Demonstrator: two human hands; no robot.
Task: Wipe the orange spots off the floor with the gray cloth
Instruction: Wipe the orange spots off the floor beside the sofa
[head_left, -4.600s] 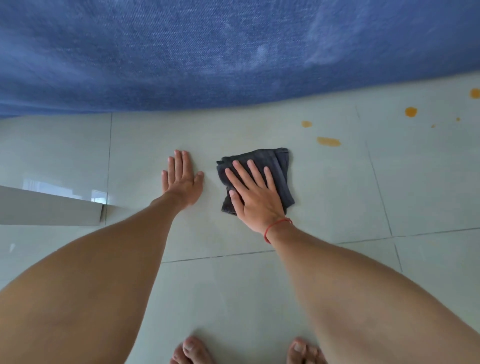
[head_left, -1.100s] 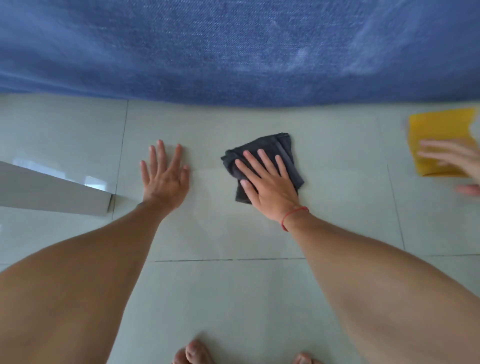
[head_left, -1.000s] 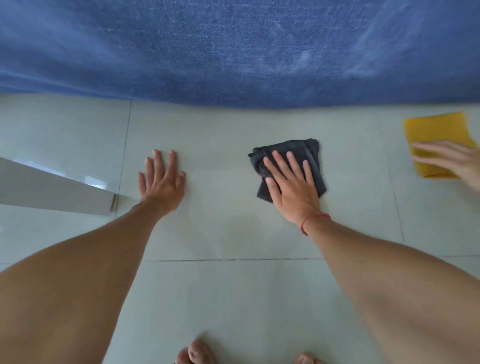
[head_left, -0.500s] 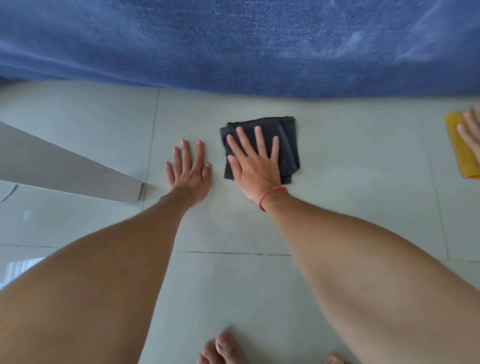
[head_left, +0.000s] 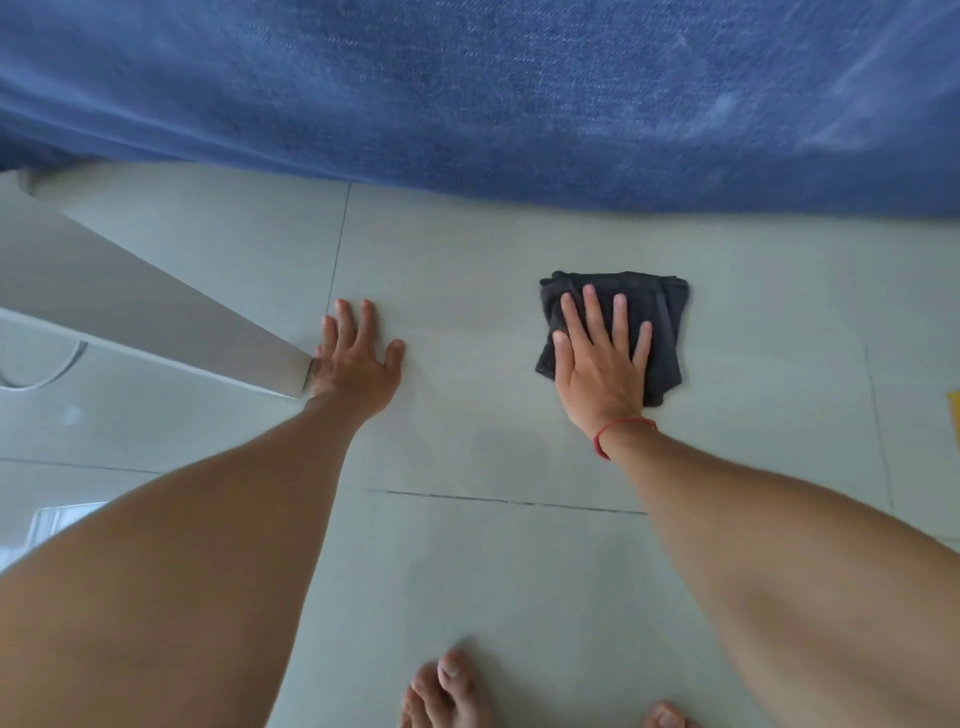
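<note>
Gray cloth (head_left: 667, 332) under right fingers (head_left: 589, 306) (flat)

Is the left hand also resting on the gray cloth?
No, the left hand lies flat on bare floor, apart from the gray cloth.

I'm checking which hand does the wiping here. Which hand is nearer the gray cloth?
The right hand: it lies flat on top of the gray cloth, fingers spread. The left hand is pressed on bare floor well to the cloth's left, not touching it.
</note>
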